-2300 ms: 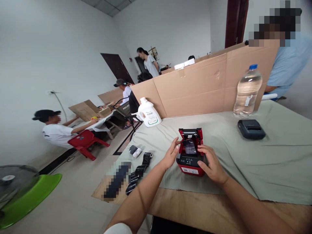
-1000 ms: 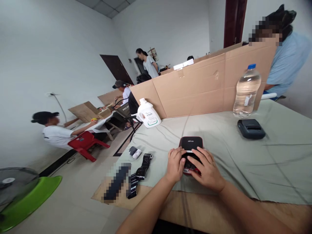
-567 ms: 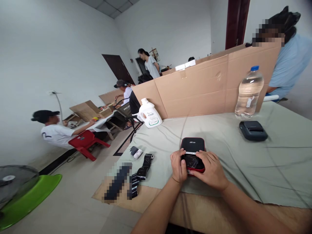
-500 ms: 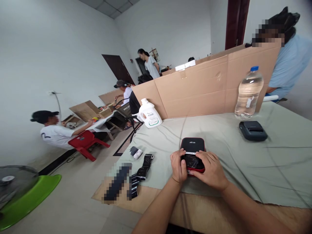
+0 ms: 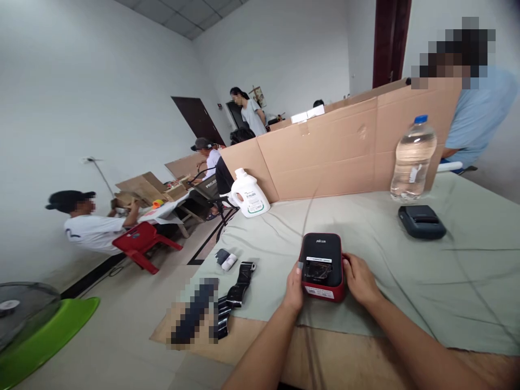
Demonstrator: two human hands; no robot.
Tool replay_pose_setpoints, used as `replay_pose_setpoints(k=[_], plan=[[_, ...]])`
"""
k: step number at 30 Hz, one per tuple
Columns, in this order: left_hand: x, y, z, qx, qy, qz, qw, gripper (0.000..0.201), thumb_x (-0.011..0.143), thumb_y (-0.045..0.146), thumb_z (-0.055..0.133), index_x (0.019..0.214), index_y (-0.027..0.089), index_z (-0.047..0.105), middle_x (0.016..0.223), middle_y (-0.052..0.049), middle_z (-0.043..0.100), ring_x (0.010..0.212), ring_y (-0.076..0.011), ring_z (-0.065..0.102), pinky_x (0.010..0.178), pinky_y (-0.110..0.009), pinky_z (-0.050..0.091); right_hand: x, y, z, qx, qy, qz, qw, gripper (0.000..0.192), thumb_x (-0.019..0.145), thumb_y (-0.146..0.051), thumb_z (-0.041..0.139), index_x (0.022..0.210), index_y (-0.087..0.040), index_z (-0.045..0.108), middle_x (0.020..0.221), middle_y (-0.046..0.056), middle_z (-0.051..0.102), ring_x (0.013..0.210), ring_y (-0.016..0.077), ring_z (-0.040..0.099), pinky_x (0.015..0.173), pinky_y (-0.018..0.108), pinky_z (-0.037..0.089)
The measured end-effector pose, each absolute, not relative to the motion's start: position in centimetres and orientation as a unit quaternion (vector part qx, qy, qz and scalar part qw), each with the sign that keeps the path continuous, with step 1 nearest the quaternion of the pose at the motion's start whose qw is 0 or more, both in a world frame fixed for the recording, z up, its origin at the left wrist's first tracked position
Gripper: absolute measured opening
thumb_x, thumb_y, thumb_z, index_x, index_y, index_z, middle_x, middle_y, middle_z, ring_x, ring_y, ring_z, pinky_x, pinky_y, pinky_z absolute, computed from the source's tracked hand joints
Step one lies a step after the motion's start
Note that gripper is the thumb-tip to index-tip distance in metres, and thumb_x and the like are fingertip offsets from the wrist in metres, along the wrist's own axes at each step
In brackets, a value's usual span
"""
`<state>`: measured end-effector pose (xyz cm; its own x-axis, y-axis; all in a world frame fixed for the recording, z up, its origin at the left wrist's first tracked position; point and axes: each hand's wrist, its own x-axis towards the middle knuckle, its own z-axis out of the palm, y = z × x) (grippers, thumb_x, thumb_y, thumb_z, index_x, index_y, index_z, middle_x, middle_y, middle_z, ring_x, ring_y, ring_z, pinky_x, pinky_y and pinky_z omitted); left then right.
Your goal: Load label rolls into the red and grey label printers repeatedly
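A red-and-black box-shaped device, seemingly a portable label printer, sits in front of me at the cloth's near side. A white strip and a dark glossy patch show on its top, and a white label is on its near red face. My left hand grips its left side, with the fingers partly hidden along the edge. On the opposite side, my right hand holds the right edge, fingertips curled behind it. Whether the device is lifted off the cloth I cannot tell.
Left lie an unrolled black strip roll and small grey-and-white rolls. A white jug, a water bottle and a dark printer-like device stand farther back. A cardboard partition borders the cloth-covered table. Other people sit beyond.
Both hands have moved from the device's top to its sides. Its near red face now shows, with the device slightly turned or tilted.
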<state>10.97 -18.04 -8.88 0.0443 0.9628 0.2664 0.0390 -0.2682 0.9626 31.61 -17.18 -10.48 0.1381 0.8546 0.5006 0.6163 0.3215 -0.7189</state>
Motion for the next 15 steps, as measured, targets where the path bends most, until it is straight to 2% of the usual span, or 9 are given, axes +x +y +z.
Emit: replay_pose_setpoints(k=[3,6,8,10,12,15], plan=[[10.9,-18.5,-7.5,0.605,0.39,0.517,0.464,0.059,0.088,0.058,0.042,0.131,0.019,0.053,0.136,-0.01,0.053,0.13,-0.0286,0.042,0.112,-0.044,0.026,31.4,-16.8,-11.4,-0.591,-0.65,0.147,0.454,0.045,0.094,-0.038,0.023,0.109,-0.014,0.058,0.105,0.016,0.066,0.098,0.028,0.059,0.089,0.049,0.046],[11.1,-19.4,-6.2,0.595,0.339,0.506,0.525,0.071,0.081,0.055,0.058,0.141,0.022,0.04,0.146,-0.008,0.041,0.138,-0.0289,0.031,0.115,-0.043,0.021,31.3,-17.1,-11.1,-0.583,-0.637,0.166,0.476,0.05,0.095,-0.042,0.019,0.117,-0.014,0.054,0.112,0.015,0.065,0.104,0.0269,0.059,0.092,0.047,0.047],[11.4,-19.7,-6.0,0.565,0.314,0.51,0.567,0.077,0.077,0.052,0.064,0.143,0.024,0.037,0.147,-0.007,0.04,0.139,-0.0285,0.028,0.115,-0.042,0.021,31.3,-17.3,-10.8,-0.573,-0.634,0.174,0.49,0.05,0.096,-0.044,0.02,0.122,-0.016,0.052,0.116,0.013,0.064,0.108,0.0254,0.058,0.093,0.045,0.047],[11.7,-19.5,-6.3,0.497,0.325,0.53,0.605,0.072,0.076,0.051,0.064,0.139,0.023,0.042,0.139,-0.007,0.05,0.134,-0.0292,0.038,0.111,-0.043,0.029,31.3,-17.4,-10.8,-0.564,-0.64,0.165,0.495,0.049,0.096,-0.044,0.022,0.123,-0.017,0.052,0.118,0.013,0.063,0.109,0.0246,0.058,0.095,0.045,0.047],[11.5,-18.2,-6.6,0.395,0.376,0.55,0.633,0.061,0.078,0.052,0.059,0.129,0.02,0.052,0.123,-0.009,0.063,0.119,-0.0306,0.054,0.101,-0.046,0.041,31.2,-17.4,-11.1,-0.547,-0.665,0.146,0.486,0.047,0.095,-0.044,0.028,0.123,-0.017,0.053,0.118,0.013,0.064,0.11,0.0248,0.059,0.095,0.045,0.047],[9.8,-14.2,-5.8,0.268,0.461,0.571,0.624,0.05,0.083,0.053,0.046,0.112,0.015,0.061,0.101,-0.01,0.071,0.096,-0.0297,0.066,0.083,-0.046,0.052,30.9,-17.4,-11.7,-0.524,-0.713,0.128,0.448,0.043,0.093,-0.042,0.037,0.123,-0.017,0.055,0.116,0.012,0.065,0.107,0.0249,0.059,0.092,0.044,0.049]])
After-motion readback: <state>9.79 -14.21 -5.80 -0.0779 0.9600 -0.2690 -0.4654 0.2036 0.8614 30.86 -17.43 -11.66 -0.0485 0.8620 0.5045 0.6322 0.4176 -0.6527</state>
